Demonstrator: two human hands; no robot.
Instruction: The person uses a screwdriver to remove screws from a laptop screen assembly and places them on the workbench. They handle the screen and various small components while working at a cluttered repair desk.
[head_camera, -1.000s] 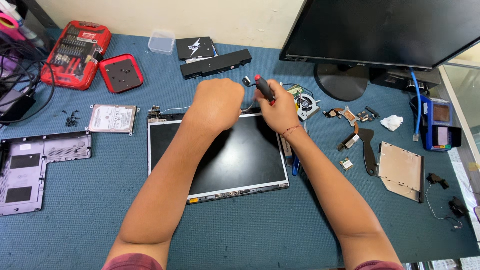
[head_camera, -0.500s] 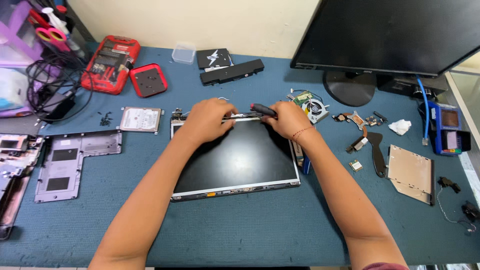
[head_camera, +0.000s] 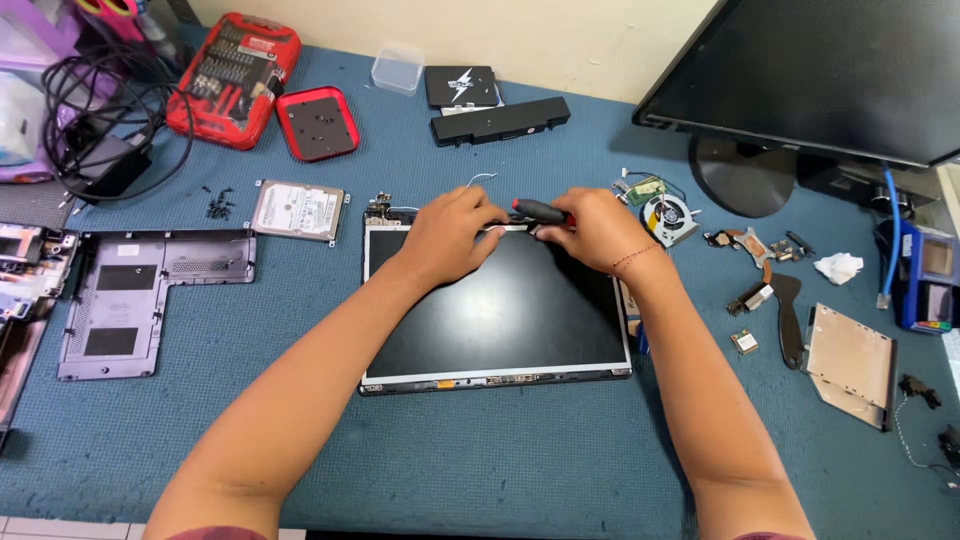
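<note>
With the drive, fan and covers already laid out, the bare black laptop screen panel (head_camera: 500, 305) lies flat mid-table, its top edge pinned by the left hand's (head_camera: 450, 235) curled fingers while the right hand (head_camera: 590, 228) pinches a red-and-black screwdriver (head_camera: 535, 210), so disassembly looks well advanced.

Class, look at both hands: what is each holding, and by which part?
Right hand grips a screwdriver by its handle. Left hand rests on the screen panel top edge.

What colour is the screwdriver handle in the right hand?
Black and red screwdriver handle, seen in the head view.

place: likely repair workshop | signs: screwdriver kit (head_camera: 233, 80), loose laptop parts, blue mat (head_camera: 500, 460)
</note>
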